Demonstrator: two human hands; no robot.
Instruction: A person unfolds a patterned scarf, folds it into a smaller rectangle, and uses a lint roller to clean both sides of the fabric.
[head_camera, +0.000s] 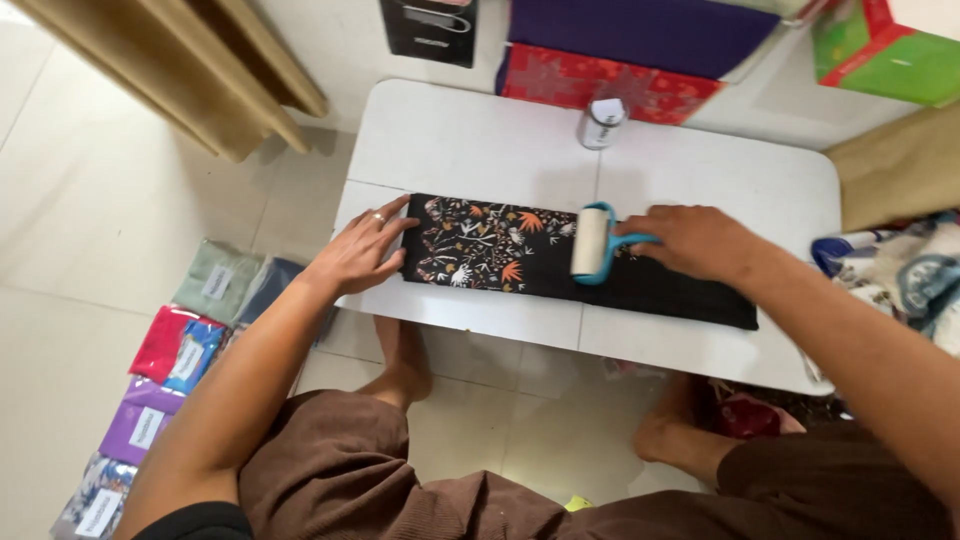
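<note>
Head view: my 2 hands clean a folded black floral cloth (560, 262) on a white counter (700, 170).

My right hand (695, 240) is clamped on a teal lint roller (592, 243) resting mid-cloth; my left hand (362, 250), fingers spread flat, pins the cloth's left end. Best kept taut, with even strokes. A small can (602, 123) stands behind.

A low white table (480, 140) is set in the middle of the frame on a floor (90, 260) of pale, glossy tiles. Beige wooden boards (190, 60) are seen in the upper left. Flat packets of folded cloth (170, 370) are laid in a row along the lower left. Purple and red boxes (620, 50) are stacked at the upper middle, and a green box (890, 50) at the upper right. Soft, even light falls over everything, possibly daylight.
</note>
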